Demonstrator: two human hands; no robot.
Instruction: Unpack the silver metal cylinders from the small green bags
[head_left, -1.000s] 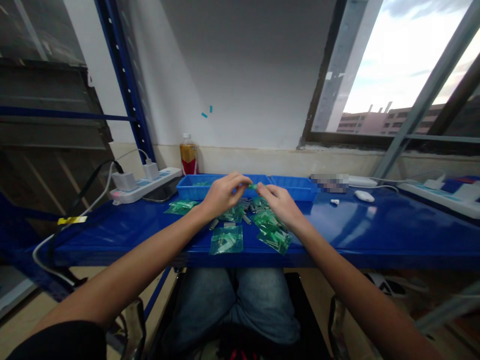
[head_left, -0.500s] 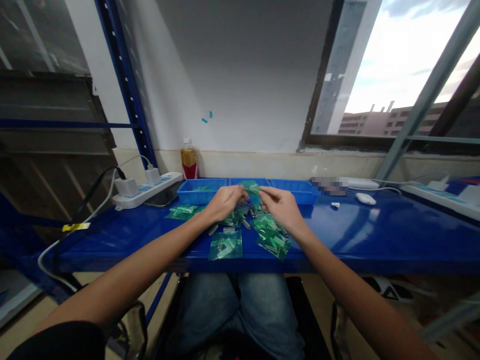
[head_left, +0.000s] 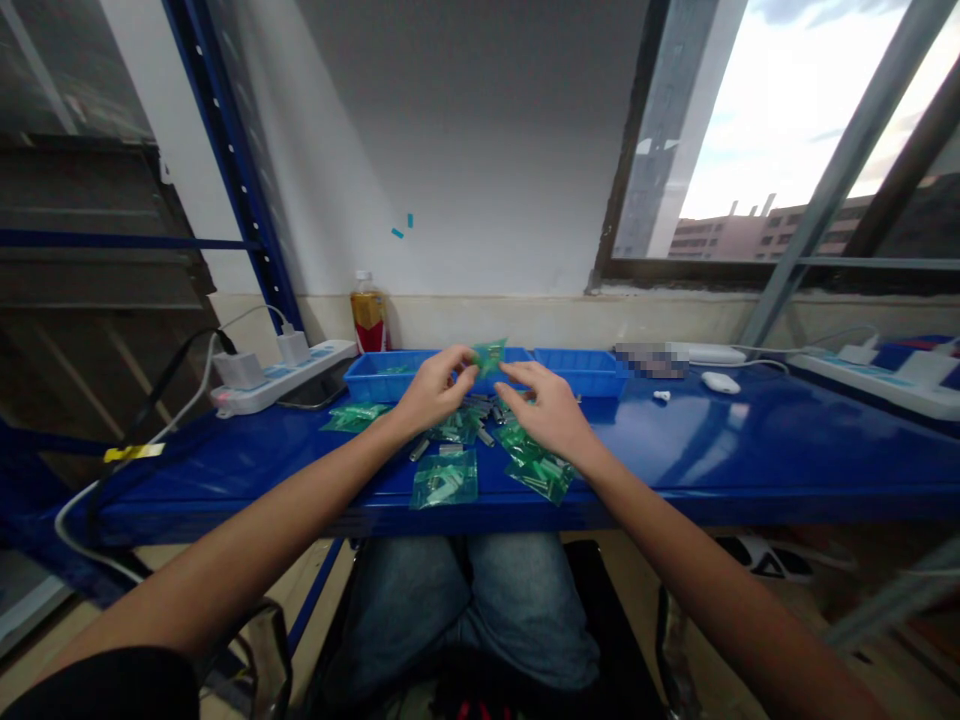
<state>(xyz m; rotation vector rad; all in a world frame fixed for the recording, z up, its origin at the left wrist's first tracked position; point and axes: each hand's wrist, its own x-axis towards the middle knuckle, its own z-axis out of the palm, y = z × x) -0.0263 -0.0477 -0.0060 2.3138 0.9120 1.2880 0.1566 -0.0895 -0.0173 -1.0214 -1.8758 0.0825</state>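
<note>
Over the blue table, a small green plastic bag (head_left: 490, 356) is raised in front of the trays. My left hand (head_left: 441, 388) is closed on its left edge between thumb and fingers. My right hand (head_left: 551, 408) is just to the right of the bag, thumb and fingers apart, fingertips close to the bag's edge; whether they touch it I cannot tell. Below the hands lie loose metal cylinders (head_left: 486, 437) and more green bags. One filled bag (head_left: 444, 480) lies flat near the table's front edge, and a heap of filled bags (head_left: 541, 468) sits under my right hand.
Blue plastic trays (head_left: 581, 378) line the back of the table (head_left: 720, 450). A drink bottle (head_left: 369, 315) stands behind them at left. Power strips (head_left: 285, 375) with cables lie at both ends. A phone (head_left: 322, 388), a white earbud (head_left: 661, 397) and its case (head_left: 720, 382) are on the table.
My right fingers have come apart from their pinch by the bag. The small green bag is raised slightly in my left hand. The camera view has shifted a little.
</note>
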